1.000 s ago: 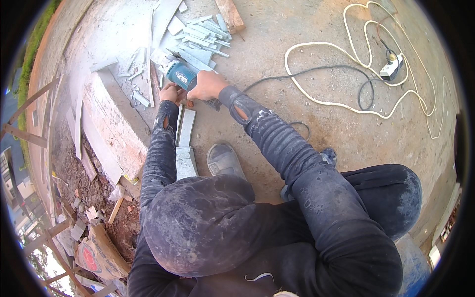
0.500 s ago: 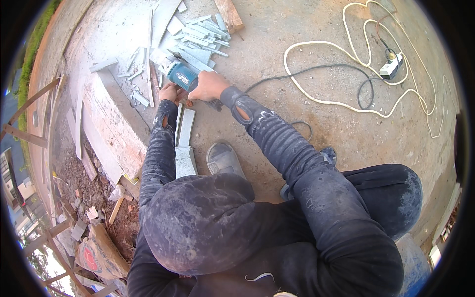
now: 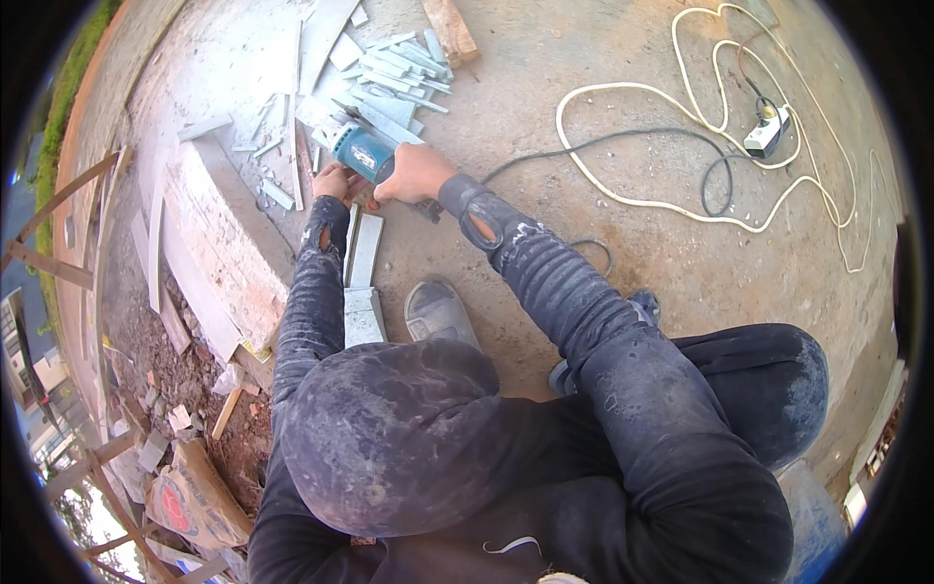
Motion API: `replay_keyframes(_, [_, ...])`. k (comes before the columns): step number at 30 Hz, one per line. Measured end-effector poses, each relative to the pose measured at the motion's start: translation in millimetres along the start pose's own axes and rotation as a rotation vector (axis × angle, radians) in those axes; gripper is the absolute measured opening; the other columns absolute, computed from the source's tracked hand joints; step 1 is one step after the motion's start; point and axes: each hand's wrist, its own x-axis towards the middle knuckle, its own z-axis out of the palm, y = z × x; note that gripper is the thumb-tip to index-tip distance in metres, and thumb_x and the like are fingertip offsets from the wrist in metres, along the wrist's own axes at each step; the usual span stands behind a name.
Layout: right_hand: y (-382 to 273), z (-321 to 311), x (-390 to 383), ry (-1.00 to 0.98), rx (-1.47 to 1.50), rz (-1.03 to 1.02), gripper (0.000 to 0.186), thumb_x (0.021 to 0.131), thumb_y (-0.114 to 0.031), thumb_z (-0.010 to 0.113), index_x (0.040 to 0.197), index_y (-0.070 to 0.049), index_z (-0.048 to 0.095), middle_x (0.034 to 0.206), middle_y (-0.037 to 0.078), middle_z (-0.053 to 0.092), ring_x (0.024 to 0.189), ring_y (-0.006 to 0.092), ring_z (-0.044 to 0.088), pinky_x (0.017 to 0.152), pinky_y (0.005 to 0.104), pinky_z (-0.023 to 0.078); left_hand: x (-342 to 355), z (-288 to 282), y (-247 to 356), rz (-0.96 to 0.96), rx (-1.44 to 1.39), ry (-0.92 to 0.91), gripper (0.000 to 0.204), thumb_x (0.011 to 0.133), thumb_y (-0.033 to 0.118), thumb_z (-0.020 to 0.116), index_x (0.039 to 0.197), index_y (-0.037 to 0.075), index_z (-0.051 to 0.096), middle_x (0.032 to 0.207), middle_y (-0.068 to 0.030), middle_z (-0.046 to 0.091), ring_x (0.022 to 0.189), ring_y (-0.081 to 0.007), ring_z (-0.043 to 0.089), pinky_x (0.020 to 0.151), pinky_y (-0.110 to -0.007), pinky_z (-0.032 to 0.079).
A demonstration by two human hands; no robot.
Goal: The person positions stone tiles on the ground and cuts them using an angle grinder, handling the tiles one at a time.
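Note:
A teal angle grinder [image 3: 360, 153] with a silver head points up and left, away from me. My right hand [image 3: 413, 173] is closed round the rear of its body. My left hand [image 3: 334, 182] is low beside the tool, its fingers bent and closed; what they hold is hidden. Pale dust covers the ground around the grinder's head, and the disc cannot be made out. Past the tool lies a heap of grey-green tile strips [image 3: 389, 73]. Closer to me, below my hands, lie longer tile pieces [image 3: 364, 250], near my sandalled foot [image 3: 438, 310].
A long pale block [image 3: 219, 224] lies left of my left arm, with rubble and a torn paper sack [image 3: 199, 501] below it. At the right, a cream cable [image 3: 632, 90] loops round a white power strip [image 3: 769, 131]. A dark cord [image 3: 593, 141] crosses the ground.
The grinder and my right hand have shifted very slightly right and toward me. My left hand stays nearly in place.

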Motion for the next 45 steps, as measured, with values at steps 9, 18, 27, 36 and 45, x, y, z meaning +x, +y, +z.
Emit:
replay_keyframes(9, [0, -2, -5, -0.008, 0.002, 0.013, 0.062, 0.057, -0.040, 0.076, 0.095, 0.008, 0.069, 0.096, 0.028, 0.068, 0.090, 0.0367, 0.069, 0.080, 0.0375, 0.055, 2, -2, -1, -0.003, 0.020, 0.004, 0.024, 0.089, -0.010, 0.033, 0.100, -0.005, 0.055, 0.105, -0.0233, 0.062, 0.089, -0.0366, 0.067, 0.077, -0.046, 0.062])
replay_keyframes(18, [-1, -5, -6, -0.008, 0.000, 0.028, 0.061, 0.057, -0.040, 0.076, 0.093, 0.008, 0.069, 0.095, 0.028, 0.068, 0.089, 0.0373, 0.069, 0.079, 0.0379, 0.056, 4, -1, -1, -0.014, 0.003, 0.003, 0.023, 0.089, -0.009, 0.034, 0.102, -0.005, 0.053, 0.105, -0.0235, 0.062, 0.088, -0.0364, 0.067, 0.079, -0.047, 0.062])
replay_keyframes(27, [-2, -5, -6, -0.027, 0.010, 0.007, 0.059, 0.057, -0.039, 0.075, 0.091, 0.009, 0.069, 0.092, 0.029, 0.068, 0.088, 0.0372, 0.069, 0.078, 0.0379, 0.056, 4, -4, 0, -0.009, 0.023, 0.012, 0.024, 0.090, -0.008, 0.033, 0.104, -0.006, 0.052, 0.106, -0.0250, 0.062, 0.091, -0.0368, 0.066, 0.080, -0.046, 0.062])
replay_keyframes(36, [1, -6, -12, -0.031, 0.017, 0.004, 0.064, 0.058, -0.040, 0.076, 0.098, 0.010, 0.067, 0.097, 0.029, 0.068, 0.091, 0.0375, 0.069, 0.080, 0.0376, 0.055, 2, -3, 0, -0.020, 0.020, 0.013, 0.022, 0.091, -0.009, 0.035, 0.103, -0.005, 0.053, 0.106, -0.0238, 0.062, 0.092, -0.0365, 0.066, 0.078, -0.046, 0.062])
replay_keyframes(45, [6, -5, -17, -0.007, 0.035, -0.001, 0.061, 0.058, -0.037, 0.074, 0.096, 0.010, 0.067, 0.096, 0.029, 0.068, 0.090, 0.0380, 0.069, 0.080, 0.0386, 0.055, 1, -3, 1, -0.018, 0.013, 0.015, 0.019, 0.090, -0.011, 0.041, 0.100, -0.004, 0.056, 0.101, -0.0190, 0.062, 0.091, -0.0349, 0.067, 0.077, -0.043, 0.063])
